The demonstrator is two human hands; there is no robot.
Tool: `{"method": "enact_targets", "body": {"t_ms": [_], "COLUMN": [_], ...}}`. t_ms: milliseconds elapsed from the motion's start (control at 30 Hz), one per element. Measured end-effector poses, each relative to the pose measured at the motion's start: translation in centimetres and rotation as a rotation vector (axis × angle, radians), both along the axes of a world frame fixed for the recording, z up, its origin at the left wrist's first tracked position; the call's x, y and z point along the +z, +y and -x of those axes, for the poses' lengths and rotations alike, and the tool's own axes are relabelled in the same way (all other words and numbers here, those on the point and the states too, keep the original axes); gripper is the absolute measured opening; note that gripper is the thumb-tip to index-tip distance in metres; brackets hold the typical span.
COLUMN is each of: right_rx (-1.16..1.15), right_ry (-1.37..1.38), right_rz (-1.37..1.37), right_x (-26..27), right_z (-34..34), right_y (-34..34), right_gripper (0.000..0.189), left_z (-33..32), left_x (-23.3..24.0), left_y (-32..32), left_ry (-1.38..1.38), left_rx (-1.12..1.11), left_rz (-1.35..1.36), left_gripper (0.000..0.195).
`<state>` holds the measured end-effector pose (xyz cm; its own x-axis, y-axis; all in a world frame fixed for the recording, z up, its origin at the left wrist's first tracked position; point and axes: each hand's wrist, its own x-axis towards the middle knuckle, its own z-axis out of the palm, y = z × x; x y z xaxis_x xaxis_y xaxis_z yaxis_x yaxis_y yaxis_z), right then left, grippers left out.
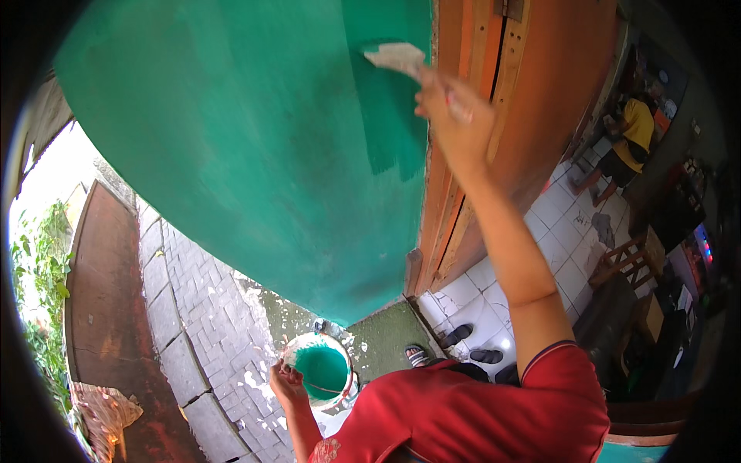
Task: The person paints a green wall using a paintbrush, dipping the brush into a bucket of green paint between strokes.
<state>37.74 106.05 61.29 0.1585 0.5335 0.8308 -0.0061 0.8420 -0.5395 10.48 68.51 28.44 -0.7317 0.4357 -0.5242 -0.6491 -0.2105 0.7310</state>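
Note:
In my raised right hand (460, 113) is a paintbrush (396, 57), its pale, wide head at the green wall (260, 144), close to the wooden door frame. Around and below the brush, a darker green patch (389, 136) with a ragged lower edge covers part of the lighter green. My left hand (288, 383) is low, with curled fingers overlapping the left rim of a white bucket (349, 370). Green paint (318, 367) fills part of the bucket, and a thin handle crosses its opening. Whether the left hand grips anything cannot be made out.
An orange-brown wooden door frame (476, 52) borders the wall on the right. White floor tiles (541, 228) hold black sandals (486, 356) and a wooden chair (628, 260). A person in yellow (638, 124) bends farther inside. Paint-spattered paving (202, 295) and a low brown wall (110, 278) lie left.

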Motion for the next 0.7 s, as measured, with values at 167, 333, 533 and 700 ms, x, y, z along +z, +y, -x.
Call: {"method": "enact_targets", "body": {"t_ms": [167, 333, 533, 700], "right_rx": [-0.131, -0.083, -0.026, -0.029], "right_ry": [-0.219, -0.174, -0.207, -0.391], "right_rz": [-0.088, 0.168, 0.439, 0.463], "right_x": [-15.3, -26.6, -30.7, -27.2], "right_z": [-0.6, -0.3, -0.9, -0.7], "right_y": [0.0, -2.5, -3.9, -1.3], "right_gripper": [0.023, 0.02, 0.011, 0.014], "left_z": [-0.2, 0.1, -0.2, -0.4], "left_x": [0.5, 0.9, 1.0, 0.8], "left_y": [0.1, 0.4, 0.7, 0.3], "left_ry": [0.007, 0.013, 0.012, 0.022], "left_rx": [-0.009, -0.042, -0.042, -0.059], "left_rz": [0.01, 0.02, 0.028, 0.012], "left_gripper": [0.025, 0.023, 0.024, 0.022]}}
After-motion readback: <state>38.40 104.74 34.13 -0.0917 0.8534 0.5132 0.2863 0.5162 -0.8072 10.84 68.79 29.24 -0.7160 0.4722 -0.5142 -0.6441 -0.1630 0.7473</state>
